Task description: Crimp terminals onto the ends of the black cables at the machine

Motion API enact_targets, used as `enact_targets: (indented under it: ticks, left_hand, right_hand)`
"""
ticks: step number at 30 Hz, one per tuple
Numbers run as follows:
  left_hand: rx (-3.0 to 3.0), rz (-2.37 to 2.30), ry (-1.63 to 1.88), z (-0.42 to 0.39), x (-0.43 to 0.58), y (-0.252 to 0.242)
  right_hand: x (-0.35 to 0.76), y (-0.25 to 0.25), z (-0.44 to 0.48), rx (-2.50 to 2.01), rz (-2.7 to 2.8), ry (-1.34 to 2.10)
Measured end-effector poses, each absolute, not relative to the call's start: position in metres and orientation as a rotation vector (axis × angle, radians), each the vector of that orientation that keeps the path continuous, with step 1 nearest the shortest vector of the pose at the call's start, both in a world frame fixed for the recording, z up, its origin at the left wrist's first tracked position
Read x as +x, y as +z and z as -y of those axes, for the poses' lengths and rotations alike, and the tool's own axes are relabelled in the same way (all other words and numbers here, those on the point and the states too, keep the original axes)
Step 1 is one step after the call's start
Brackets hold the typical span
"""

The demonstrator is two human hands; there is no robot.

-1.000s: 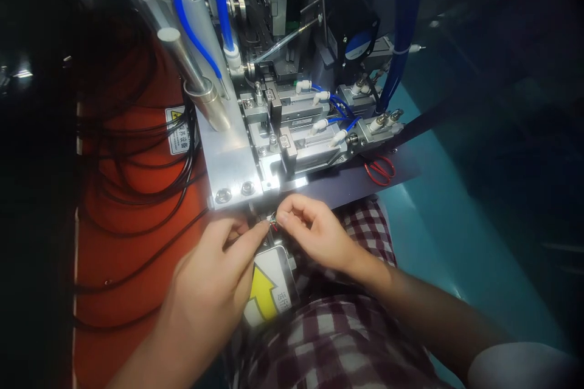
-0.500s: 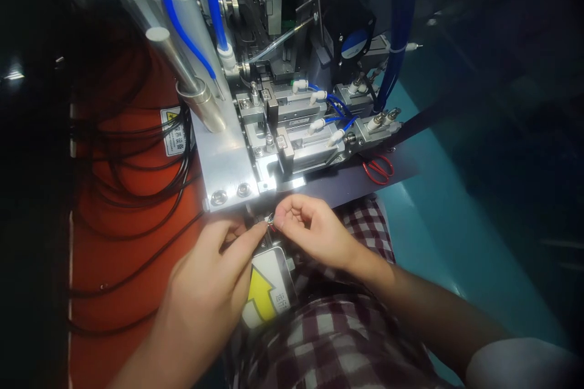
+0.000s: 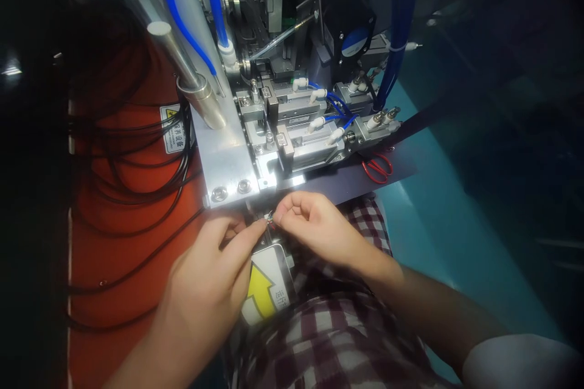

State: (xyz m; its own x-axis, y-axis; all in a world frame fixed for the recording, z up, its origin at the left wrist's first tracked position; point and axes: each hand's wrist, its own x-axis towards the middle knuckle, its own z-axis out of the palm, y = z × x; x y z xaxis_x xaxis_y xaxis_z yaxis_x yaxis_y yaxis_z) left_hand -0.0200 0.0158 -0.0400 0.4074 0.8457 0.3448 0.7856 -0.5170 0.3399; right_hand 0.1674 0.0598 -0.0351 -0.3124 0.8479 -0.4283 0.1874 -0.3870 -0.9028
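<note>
My left hand [image 3: 214, 261] is closed in a pinch, its thumb tip at a small shiny piece with a bit of red [image 3: 271, 220]. From the other side my right hand [image 3: 317, 225] pinches at the same piece, thumb and forefinger pressed together. The piece is too small to name, and the fingers partly hide it. Both hands meet just below the front edge of a metal plate [image 3: 228, 161]. Under them is a white label with a yellow arrow [image 3: 262, 289].
Beyond the hands stands a machine with metal cylinders [image 3: 314, 155], white fittings and blue air tubes [image 3: 214, 0]. Red-handled scissors or a red loop [image 3: 378, 168] lie at the right. Black cables [image 3: 137, 194] run over an orange-red surface [image 3: 123, 261] at the left.
The hands hold nearly the same pose at the small piece. My right hand has shifted very slightly up and to the left.
</note>
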Motion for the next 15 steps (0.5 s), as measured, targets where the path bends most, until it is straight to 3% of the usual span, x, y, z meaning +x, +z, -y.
enact_targets:
  ticks: [4, 15]
  left_hand:
    - [2.524, -1.473, 0.747, -0.0151, -0.0201, -0.0397]
    - [2.514, -1.467, 0.754, -0.0159, -0.0200, -0.0378]
  right_hand:
    - [0.1712, -0.0403, -0.0629, -1.346, 1.093, 1.957]
    - [0.1687, -0.0391, -0.0576, -1.354, 1.124, 1.862]
